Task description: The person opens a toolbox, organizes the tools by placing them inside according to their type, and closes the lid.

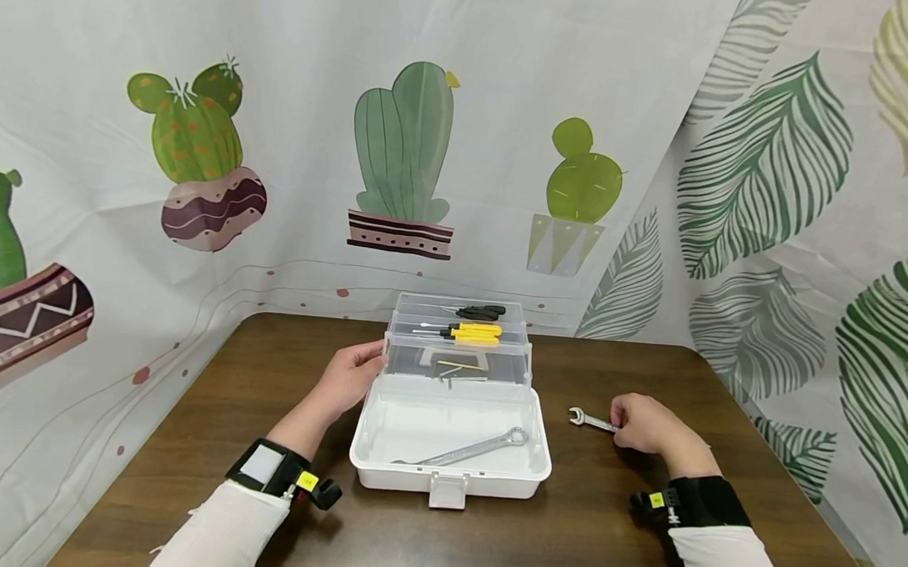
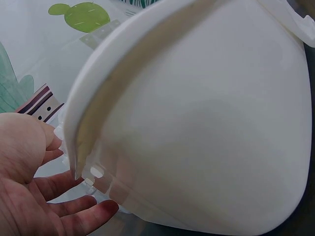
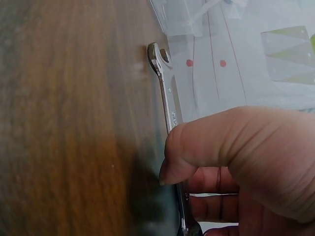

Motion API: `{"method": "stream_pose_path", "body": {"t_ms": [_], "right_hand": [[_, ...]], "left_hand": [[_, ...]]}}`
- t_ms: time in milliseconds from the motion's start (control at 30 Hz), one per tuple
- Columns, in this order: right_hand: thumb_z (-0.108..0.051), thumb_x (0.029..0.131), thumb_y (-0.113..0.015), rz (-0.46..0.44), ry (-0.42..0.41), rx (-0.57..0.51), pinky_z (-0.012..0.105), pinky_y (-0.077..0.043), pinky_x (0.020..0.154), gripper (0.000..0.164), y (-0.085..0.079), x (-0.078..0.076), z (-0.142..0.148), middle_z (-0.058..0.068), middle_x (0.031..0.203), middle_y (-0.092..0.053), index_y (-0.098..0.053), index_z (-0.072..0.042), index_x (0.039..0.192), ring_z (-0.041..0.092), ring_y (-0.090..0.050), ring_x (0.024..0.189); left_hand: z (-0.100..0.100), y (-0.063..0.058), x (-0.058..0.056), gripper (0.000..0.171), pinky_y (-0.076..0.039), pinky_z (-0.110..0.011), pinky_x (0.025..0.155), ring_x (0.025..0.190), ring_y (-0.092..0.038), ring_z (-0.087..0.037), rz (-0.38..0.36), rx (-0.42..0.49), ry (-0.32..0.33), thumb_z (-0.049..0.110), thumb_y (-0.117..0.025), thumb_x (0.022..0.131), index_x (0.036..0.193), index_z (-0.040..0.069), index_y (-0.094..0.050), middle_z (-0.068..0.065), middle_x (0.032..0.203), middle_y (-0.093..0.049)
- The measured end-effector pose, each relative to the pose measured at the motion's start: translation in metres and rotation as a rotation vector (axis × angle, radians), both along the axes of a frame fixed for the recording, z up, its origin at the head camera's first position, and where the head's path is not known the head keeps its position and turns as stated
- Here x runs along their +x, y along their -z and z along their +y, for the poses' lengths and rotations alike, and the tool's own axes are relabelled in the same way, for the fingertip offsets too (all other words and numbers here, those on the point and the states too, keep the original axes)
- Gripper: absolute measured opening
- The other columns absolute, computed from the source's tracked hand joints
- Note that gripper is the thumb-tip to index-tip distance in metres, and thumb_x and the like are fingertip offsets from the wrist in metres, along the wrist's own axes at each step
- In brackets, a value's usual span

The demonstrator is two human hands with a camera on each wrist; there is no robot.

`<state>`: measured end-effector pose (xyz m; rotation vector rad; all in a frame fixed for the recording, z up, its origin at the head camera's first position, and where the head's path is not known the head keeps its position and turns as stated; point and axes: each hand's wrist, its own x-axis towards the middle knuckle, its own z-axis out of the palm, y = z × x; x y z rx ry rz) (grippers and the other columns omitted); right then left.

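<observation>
A white toolbox stands unlatched on the table, its clear tiered trays raised at the back. My left hand holds the box's left rear corner near the hinge; in the left wrist view its fingers lie against the clear part below the white rim. Inside the box lies a large combination wrench, slanting up to the right. To the right of the box, my right hand pinches a smaller wrench by its shank, the open end pointing left. The right wrist view shows that wrench under the thumb, close to the tabletop.
Yellow-handled screwdrivers and black-handled tools lie in the upper trays. Small thin pieces sit in the lowest one. The brown table ends against a printed cloth behind.
</observation>
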<state>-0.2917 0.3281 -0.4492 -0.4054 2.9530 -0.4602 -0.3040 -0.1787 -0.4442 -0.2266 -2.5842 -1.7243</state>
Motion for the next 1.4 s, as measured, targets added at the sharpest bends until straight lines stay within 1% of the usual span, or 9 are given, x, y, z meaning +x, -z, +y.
{"method": "stream_pose_path", "body": {"t_ms": [100, 233, 500, 733, 967, 1167, 1333, 1400], "right_hand": [[-0.003, 0.07, -0.07, 0.002, 0.004, -0.002, 0.03, -0.039, 0.061, 0.018, 0.001, 0.0, 0.001, -0.002, 0.07, -0.055, -0.057, -0.014, 0.077, 0.016, -0.048, 0.066], [-0.004, 0.071, -0.071, 0.01, -0.012, -0.017, 0.03, -0.038, 0.06, 0.019, 0.002, 0.0, 0.002, -0.003, 0.069, -0.053, -0.057, -0.014, 0.078, 0.015, -0.048, 0.065], [-0.003, 0.075, -0.073, 0.008, -0.03, -0.085, 0.03, -0.037, 0.059, 0.021, -0.006, 0.004, -0.001, -0.003, 0.067, -0.05, -0.055, -0.013, 0.081, 0.015, -0.046, 0.063], [-0.001, 0.074, -0.072, 0.059, -0.071, -0.143, 0.029, -0.037, 0.061, 0.025, -0.013, 0.007, -0.006, -0.006, 0.067, -0.048, -0.052, -0.013, 0.084, 0.014, -0.046, 0.064], [-0.002, 0.075, -0.071, 0.095, -0.109, -0.171, 0.026, -0.036, 0.06, 0.026, -0.02, 0.009, -0.012, -0.007, 0.066, -0.047, -0.05, -0.014, 0.085, 0.01, -0.044, 0.062], [-0.002, 0.076, -0.071, 0.107, -0.142, -0.197, 0.025, -0.037, 0.057, 0.025, -0.029, 0.011, -0.021, -0.009, 0.065, -0.047, -0.05, -0.014, 0.084, 0.007, -0.045, 0.059], [-0.002, 0.077, -0.069, 0.094, -0.156, -0.212, 0.025, -0.04, 0.053, 0.024, -0.041, 0.018, -0.03, -0.008, 0.065, -0.049, -0.05, -0.013, 0.086, 0.007, -0.046, 0.054], [-0.002, 0.078, -0.069, 0.098, -0.175, -0.208, 0.025, -0.039, 0.053, 0.024, -0.046, 0.022, -0.034, -0.008, 0.066, -0.049, -0.05, -0.013, 0.086, 0.007, -0.046, 0.055]], "left_hand": [[0.0, 0.0, 0.0, 0.044, -0.054, -0.05, 0.106, 0.13, -0.063, -0.032, -0.001, 0.002, 0.0, 0.025, -0.053, 0.107, 0.15, 0.013, -0.054, -0.015, 0.146, -0.062], [0.0, -0.001, 0.0, 0.045, -0.054, -0.05, 0.106, 0.13, -0.063, -0.032, -0.009, 0.004, -0.003, 0.025, -0.053, 0.107, 0.15, 0.013, -0.055, -0.015, 0.146, -0.062], [-0.001, -0.001, -0.001, 0.044, -0.057, -0.048, 0.102, 0.128, -0.064, -0.034, -0.006, 0.005, -0.002, 0.025, -0.052, 0.108, 0.15, 0.012, -0.054, -0.016, 0.145, -0.063], [-0.001, 0.0, -0.001, 0.044, -0.055, -0.049, 0.104, 0.128, -0.064, -0.034, -0.008, 0.003, -0.004, 0.025, -0.053, 0.108, 0.15, 0.012, -0.054, -0.015, 0.145, -0.062], [0.0, -0.001, -0.001, 0.044, -0.053, -0.05, 0.107, 0.13, -0.063, -0.032, -0.002, -0.012, -0.013, 0.025, -0.053, 0.107, 0.149, 0.012, -0.055, -0.014, 0.145, -0.063], [-0.002, -0.002, -0.001, 0.044, -0.054, -0.05, 0.106, 0.129, -0.064, -0.034, 0.003, 0.003, -0.016, 0.024, -0.053, 0.107, 0.149, 0.011, -0.055, -0.015, 0.144, -0.063], [-0.002, 0.0, -0.001, 0.044, -0.054, -0.05, 0.106, 0.128, -0.064, -0.034, 0.006, 0.014, -0.004, 0.024, -0.053, 0.107, 0.149, 0.01, -0.055, -0.017, 0.144, -0.063], [-0.001, 0.001, -0.001, 0.044, -0.053, -0.05, 0.107, 0.129, -0.063, -0.034, -0.002, 0.013, 0.001, 0.024, -0.053, 0.107, 0.149, 0.01, -0.055, -0.017, 0.145, -0.062]]}}
